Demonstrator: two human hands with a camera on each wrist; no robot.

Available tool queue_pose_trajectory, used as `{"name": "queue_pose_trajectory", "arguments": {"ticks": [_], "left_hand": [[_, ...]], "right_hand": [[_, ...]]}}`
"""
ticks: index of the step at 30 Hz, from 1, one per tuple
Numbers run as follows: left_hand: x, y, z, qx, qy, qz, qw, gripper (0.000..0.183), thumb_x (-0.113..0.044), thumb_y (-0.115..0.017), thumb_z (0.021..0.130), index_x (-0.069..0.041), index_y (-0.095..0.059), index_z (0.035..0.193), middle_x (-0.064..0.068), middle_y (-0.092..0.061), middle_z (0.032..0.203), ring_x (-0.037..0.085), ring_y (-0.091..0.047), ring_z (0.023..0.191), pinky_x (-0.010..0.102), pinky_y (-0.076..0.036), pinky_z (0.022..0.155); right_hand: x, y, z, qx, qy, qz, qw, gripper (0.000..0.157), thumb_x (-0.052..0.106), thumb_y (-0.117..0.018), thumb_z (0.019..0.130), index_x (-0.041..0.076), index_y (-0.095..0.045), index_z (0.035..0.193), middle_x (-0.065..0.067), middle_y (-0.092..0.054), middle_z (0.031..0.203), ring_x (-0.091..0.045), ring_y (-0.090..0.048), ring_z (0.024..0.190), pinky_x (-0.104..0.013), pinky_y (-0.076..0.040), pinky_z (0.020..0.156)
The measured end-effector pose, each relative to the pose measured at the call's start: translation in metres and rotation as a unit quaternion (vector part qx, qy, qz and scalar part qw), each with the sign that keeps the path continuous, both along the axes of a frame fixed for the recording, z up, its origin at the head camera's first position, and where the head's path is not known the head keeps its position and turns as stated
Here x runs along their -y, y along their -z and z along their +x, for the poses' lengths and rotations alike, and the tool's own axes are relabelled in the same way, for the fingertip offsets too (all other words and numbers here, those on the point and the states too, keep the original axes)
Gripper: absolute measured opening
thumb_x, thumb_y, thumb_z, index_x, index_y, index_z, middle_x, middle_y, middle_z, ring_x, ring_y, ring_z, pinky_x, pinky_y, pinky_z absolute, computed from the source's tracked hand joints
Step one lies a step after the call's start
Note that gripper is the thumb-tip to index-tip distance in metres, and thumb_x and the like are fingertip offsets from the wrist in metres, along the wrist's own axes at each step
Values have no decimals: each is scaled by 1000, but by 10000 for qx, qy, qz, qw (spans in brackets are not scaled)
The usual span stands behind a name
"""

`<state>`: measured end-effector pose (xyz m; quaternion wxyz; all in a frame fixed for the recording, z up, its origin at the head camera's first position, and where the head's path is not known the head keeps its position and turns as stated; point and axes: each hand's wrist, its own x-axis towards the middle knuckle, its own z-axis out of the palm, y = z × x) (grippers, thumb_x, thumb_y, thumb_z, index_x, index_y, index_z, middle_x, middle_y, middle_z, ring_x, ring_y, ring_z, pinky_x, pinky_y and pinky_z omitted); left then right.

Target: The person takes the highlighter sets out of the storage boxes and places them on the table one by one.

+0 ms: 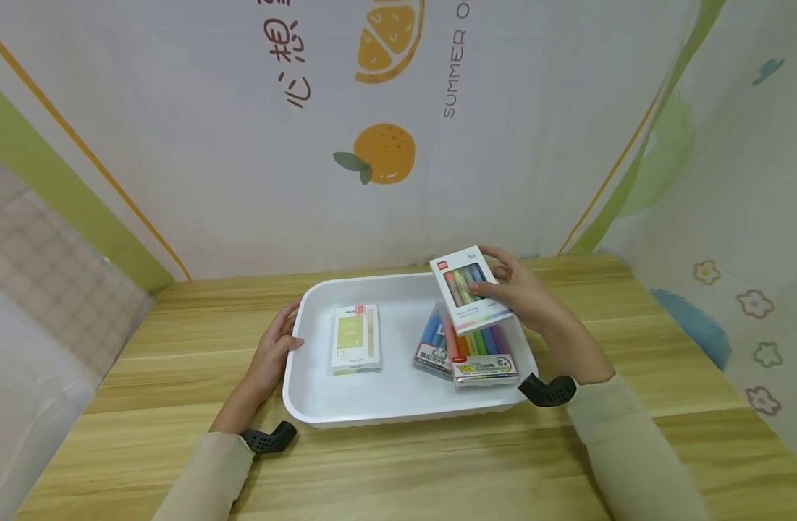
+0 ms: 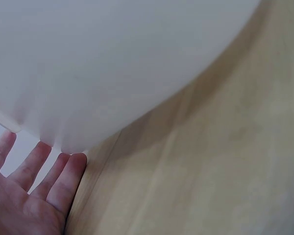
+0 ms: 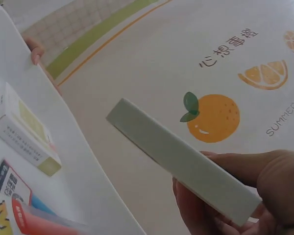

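Bench [image 1: 411, 470] is carrying a tray [image 1: 396, 362], left hand [image 1: 273, 356] clasping it. Right hand [image 1: 518, 289], gripping a box [image 1: 459, 289] over it, is seemingly packing, probably needing lowering.

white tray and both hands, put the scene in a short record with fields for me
container: white tray on a wooden table
left hand: the left hand holds the tray's left rim
right hand: the right hand holds a windowed box
held box position: raised over the tray's right part
tray, left side: white-and-green box
tray, right side: clear pen pack, overlapping a second pack
backdrop: white cloth with orange prints
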<state>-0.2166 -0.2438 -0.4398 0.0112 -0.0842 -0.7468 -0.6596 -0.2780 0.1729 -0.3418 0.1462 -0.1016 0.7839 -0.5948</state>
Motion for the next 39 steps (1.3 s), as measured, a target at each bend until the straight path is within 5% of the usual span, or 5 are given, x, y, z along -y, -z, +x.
{"name": "queue_pose_trajectory", "arguments": {"ticks": [15, 26, 32, 39], "left_hand": [[-1, -1, -3, 10, -8, -52, 10000, 71, -1, -40, 91, -8, -24, 159, 27, -38, 152, 4, -60, 108, 22, -57, 79], [1, -2, -5, -63, 10, 20, 10000, 69, 0, -41, 91, -7, -26, 158, 4, -48, 142, 6, -61, 109, 23, -58, 79], [3, -2, -6, -84, 54, 100, 9999, 69, 0, -40, 91, -7, -25, 158, -1, -48, 141, 5, -60, 109, 23, -58, 79], [3, 2, -6, -29, 142, 62, 9999, 70, 0, -38, 92, -9, -23, 160, 11, -43, 148, 6, -60, 111, 23, -58, 79]], "right_hand": [[-28, 3, 2, -241, 292, -100, 9992, 83, 18, -66, 97, 22, -15, 163, -26, -50, 139, -11, -70, 89, -28, -61, 76], [-49, -1, -10, -318, 714, -415, 9961, 84, 17, -66, 97, 17, -14, 163, 1, -58, 115, -5, -70, 85, -21, -59, 74], [-62, -1, -16, -188, 868, -987, 9911, 87, 13, -67, 96, 17, -12, 164, 5, -61, 108, -5, -71, 81, -20, -59, 69], [-83, 3, -18, -151, 1084, -1675, 9798, 85, 5, -65, 96, 12, -12, 163, 8, -68, 94, -7, -73, 72, -21, -59, 62]]}}
